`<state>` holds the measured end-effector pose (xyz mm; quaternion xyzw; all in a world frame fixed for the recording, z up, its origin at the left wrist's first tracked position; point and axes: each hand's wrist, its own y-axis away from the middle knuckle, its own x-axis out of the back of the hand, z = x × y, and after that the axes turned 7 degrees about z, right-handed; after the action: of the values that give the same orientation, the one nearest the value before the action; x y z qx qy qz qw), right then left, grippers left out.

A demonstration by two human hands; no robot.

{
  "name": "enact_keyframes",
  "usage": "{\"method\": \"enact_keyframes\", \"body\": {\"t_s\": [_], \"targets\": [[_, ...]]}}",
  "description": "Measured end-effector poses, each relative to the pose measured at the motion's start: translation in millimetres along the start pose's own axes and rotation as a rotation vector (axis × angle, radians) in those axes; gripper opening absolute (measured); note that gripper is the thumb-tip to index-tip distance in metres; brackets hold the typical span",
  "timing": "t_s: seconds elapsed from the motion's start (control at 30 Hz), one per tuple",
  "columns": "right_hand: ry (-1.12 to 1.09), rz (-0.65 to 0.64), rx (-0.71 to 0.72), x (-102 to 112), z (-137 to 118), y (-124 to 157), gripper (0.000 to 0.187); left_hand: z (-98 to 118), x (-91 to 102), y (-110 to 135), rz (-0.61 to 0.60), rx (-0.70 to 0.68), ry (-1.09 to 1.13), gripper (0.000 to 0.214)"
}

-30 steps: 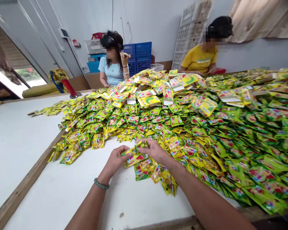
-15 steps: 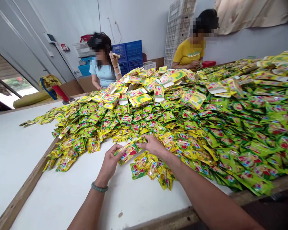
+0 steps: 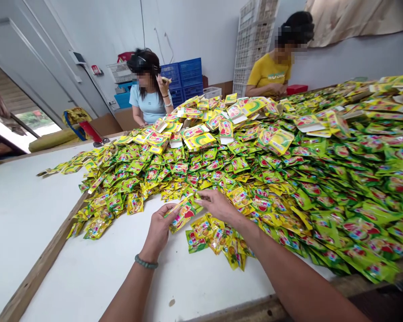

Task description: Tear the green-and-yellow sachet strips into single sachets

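My left hand [image 3: 159, 228] is closed around the left end of a small yellow-green carton [image 3: 183, 213] with red fruit printed on it, tilted above the white table. At the carton's right end is my right hand [image 3: 216, 205], its thumb and fingers drawn together around a small yellow-green piece. Whether that piece is a flap or a packet I cannot tell. Just below my right hand lies a small group of yellow and green packets [image 3: 218, 237]. A large heap of shiny packets [image 3: 242, 165] rises behind both hands.
Several printed cartons [image 3: 199, 141] lie on top of the heap. A wooden strip [image 3: 50, 255] runs along the white table [image 3: 97, 273] at left. Across the table sit one person in light blue [image 3: 149, 107] and another in yellow [image 3: 270, 74]. Blue crates [image 3: 188, 74] stand behind.
The view has shifted slightly, so the scene sits a little further right. My right hand has drawn slightly back from the carton's end. The left hand keeps its hold.
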<state>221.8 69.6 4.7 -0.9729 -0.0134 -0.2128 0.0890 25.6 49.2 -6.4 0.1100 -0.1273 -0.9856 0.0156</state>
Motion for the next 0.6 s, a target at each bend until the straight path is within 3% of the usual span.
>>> {"method": "enact_keyframes", "body": {"t_s": [0.13, 0.27, 0.6], "targets": [[-0.092, 0.084, -0.126, -9, 2, 0, 0.016, 2, -0.8, 1, 0.008, 0.038, 0.045, 0.035], [-0.018, 0.03, -0.084, -16, -4, 6, 0.005, 1, -1.4, 1, 0.015, 0.072, 0.074, 0.034], [-0.091, -0.119, -0.032, -20, -20, 17, 0.048, -2, -6.1, 0, 0.065, 0.03, 0.172, 0.031]]}}
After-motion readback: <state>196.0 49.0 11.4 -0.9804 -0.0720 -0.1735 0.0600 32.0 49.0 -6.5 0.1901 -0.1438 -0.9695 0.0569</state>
